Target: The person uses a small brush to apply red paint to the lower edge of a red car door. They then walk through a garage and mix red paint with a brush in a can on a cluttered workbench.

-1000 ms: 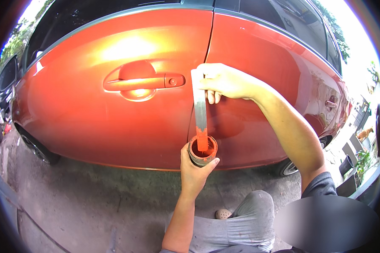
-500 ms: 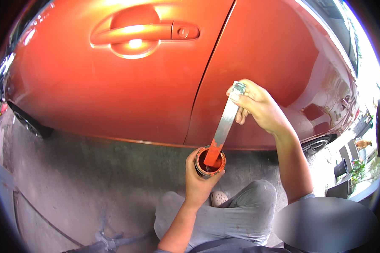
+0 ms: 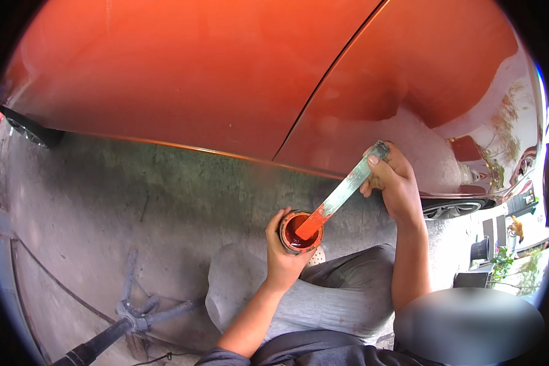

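Note:
My left hand (image 3: pixel 285 262) is wrapped round a small round can of red paint (image 3: pixel 294 245), held above my lap with its mouth facing up. Wet paint shows inside, and red smears coat the rim. A flat metal stirring stick (image 3: pixel 351 184) slants out of the can toward the upper right. Its lower end is covered in red-orange paint and rests in the mouth of the can. Near the top end, my right hand (image 3: pixel 391 177) pinches the stick between thumb and fingers.
An orange-red car (image 3: pixel 183 79) fills the area ahead, with a door seam and wheels at both sides. A dark metal stand with splayed legs (image 3: pixel 134 318) is on the concrete floor (image 3: pixel 91 219) at lower left. Plants (image 3: pixel 503 263) and dark pots (image 3: pixel 479 250) stand at far right.
The view has tipped downward, so the door handle is out of sight. My right hand has moved right and lower, and the stirring stick leans further to the right.

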`<state>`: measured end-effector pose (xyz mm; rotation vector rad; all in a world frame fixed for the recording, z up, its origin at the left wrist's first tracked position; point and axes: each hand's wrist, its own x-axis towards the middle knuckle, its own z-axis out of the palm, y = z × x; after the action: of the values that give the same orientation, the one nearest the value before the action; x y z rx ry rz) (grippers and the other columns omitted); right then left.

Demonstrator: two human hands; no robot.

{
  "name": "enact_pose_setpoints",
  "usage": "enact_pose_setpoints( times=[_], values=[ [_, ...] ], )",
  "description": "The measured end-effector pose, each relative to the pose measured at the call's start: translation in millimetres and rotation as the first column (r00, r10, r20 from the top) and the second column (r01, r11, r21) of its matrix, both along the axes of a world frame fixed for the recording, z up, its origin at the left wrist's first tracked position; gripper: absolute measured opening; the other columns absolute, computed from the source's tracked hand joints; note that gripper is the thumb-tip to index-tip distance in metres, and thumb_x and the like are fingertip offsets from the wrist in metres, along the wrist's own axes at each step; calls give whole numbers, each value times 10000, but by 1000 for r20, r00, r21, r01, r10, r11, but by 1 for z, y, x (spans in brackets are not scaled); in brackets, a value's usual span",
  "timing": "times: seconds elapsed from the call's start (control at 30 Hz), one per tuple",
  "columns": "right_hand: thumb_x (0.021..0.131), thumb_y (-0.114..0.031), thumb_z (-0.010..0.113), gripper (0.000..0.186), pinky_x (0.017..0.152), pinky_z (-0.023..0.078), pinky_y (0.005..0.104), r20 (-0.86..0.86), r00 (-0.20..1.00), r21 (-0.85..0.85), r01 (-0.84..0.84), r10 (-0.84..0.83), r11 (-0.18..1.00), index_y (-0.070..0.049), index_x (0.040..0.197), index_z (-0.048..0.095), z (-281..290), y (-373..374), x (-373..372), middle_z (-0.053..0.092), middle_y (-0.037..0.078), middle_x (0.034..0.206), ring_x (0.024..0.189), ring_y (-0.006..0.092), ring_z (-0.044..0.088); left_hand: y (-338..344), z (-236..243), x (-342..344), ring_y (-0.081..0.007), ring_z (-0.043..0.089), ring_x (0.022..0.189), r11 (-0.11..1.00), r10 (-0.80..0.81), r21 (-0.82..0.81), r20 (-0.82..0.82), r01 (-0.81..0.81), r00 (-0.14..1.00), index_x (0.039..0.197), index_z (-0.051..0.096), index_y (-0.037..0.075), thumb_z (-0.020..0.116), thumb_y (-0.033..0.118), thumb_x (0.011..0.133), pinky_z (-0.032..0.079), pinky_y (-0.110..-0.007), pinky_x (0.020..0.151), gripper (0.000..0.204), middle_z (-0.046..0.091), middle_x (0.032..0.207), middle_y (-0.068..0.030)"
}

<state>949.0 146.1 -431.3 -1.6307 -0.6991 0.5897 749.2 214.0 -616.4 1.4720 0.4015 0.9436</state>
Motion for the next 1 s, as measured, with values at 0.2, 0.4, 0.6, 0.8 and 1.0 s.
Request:
enact_pose_setpoints(
  times=[0.2, 0.4, 0.6, 0.8, 1.0],
  values=[
    [1026, -138, 710, 206, 703, 552, 291, 198, 977, -62, -73, 84, 995, 1, 1164, 646, -9, 3, -39, 732, 106, 939, 772, 162, 702, 6, -13, 7, -299, 526, 1400, 996, 66, 63, -28, -64, 997, 1619, 193, 33, 926, -13, 759, 457, -429, 1182, 1131, 435, 1581, -197],
    [935, -113, 734, 190, 701, 590, 432, 593, 682, -291, -314, 428, 904, -38, 1102, 684, -13, 13, -65, 721, 155, 938, 822, 363, 729, 8, -33, 11, -292, 526, 1395, 997, 74, 33, -34, -73, 997, 1611, 215, 24, 933, 35, 773, 455, -425, 1175, 1103, 423, 1587, -185],
    [841, -42, 732, 165, 679, 588, 426, 823, 400, -300, -297, 403, 907, -50, 997, 676, -13, 10, -61, 702, 111, 905, 795, 315, 722, 15, -31, 9, -325, 519, 1378, 995, 86, 73, -193, -73, 977, 1549, 362, 31, 956, 102, 769, 446, -440, 1165, 983, 448, 1533, -167],
    [808, -20, 805, 229, 701, 609, 416, 733, 447, -326, -429, 512, 842, -51, 1017, 715, -19, 7, -58, 753, 116, 968, 823, 323, 752, 11, -45, 8, -345, 503, 1389, 990, 84, -103, -92, -93, 992, 1528, 403, 38, 968, 136, 754, 446, -452, 1159, 963, 456, 1516, -169],
    [815, -34, 759, 198, 645, 586, 422, 774, 473, -232, -407, 421, 884, -70, 995, 684, -27, 10, -61, 710, 90, 884, 766, 312, 712, 11, -33, 7, -354, 510, 1381, 987, 149, 77, -168, -138, 974, 1524, 411, 33, 978, 154, 743, 450, -448, 1154, 972, 470, 1500, -178]
  ],
)
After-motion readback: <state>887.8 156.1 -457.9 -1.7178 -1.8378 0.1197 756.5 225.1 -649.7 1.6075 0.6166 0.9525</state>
